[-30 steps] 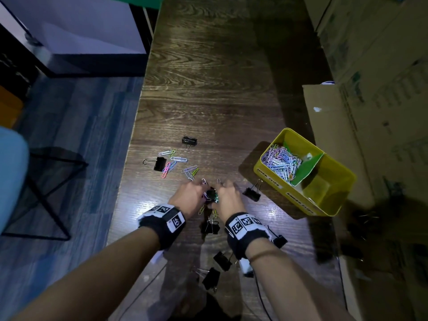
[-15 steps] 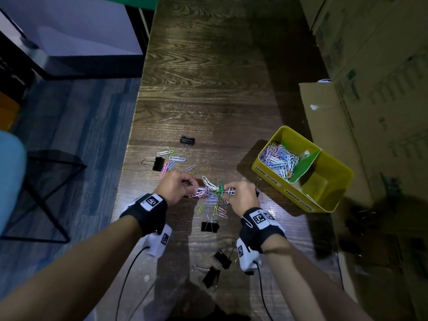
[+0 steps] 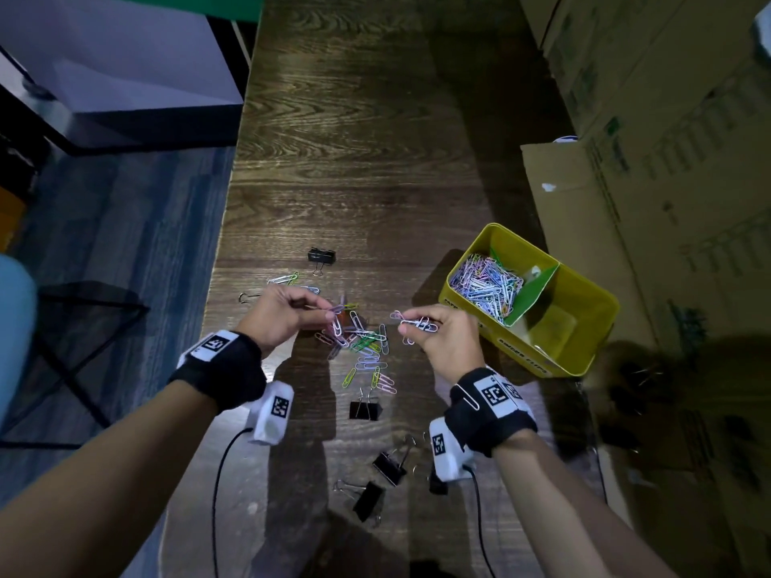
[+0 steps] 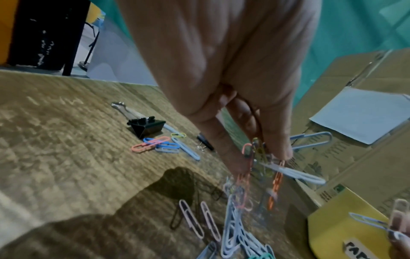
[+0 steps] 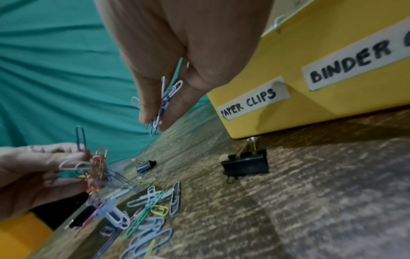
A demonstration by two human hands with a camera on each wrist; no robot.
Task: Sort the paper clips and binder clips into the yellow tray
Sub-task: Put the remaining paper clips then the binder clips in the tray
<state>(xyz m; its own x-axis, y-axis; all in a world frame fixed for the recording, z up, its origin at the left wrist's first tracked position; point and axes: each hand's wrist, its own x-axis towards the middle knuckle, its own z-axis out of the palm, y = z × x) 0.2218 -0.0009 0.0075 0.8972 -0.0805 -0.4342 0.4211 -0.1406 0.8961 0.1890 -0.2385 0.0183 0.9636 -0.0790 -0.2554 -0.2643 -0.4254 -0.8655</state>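
My left hand (image 3: 321,312) pinches a tangle of coloured paper clips (image 4: 264,166), lifted above the table. My right hand (image 3: 411,323) pinches a smaller bunch of paper clips (image 5: 165,98), left of the yellow tray (image 3: 584,360). More loose paper clips (image 3: 369,356) lie on the wood between the hands. The tray's far compartment holds a heap of paper clips (image 3: 486,285); a green divider (image 3: 532,296) splits it. The tray's side carries labels "PAPER CLIPS" (image 5: 252,99) and "BINDER" (image 5: 350,61). Black binder clips (image 3: 365,410) lie near my wrists, and one (image 5: 246,165) sits beside the tray.
More binder clips (image 3: 322,256) and a few paper clips (image 3: 285,279) lie farther out on the wooden table (image 3: 354,139). Cardboard boxes (image 3: 667,181) stand at the right. The table's left edge drops to a blue floor (image 3: 125,244).
Both hands have risen from the table and drawn apart, each lifting a bunch of paper clips out of the pile. Several clips have spilled onto the wood between them.
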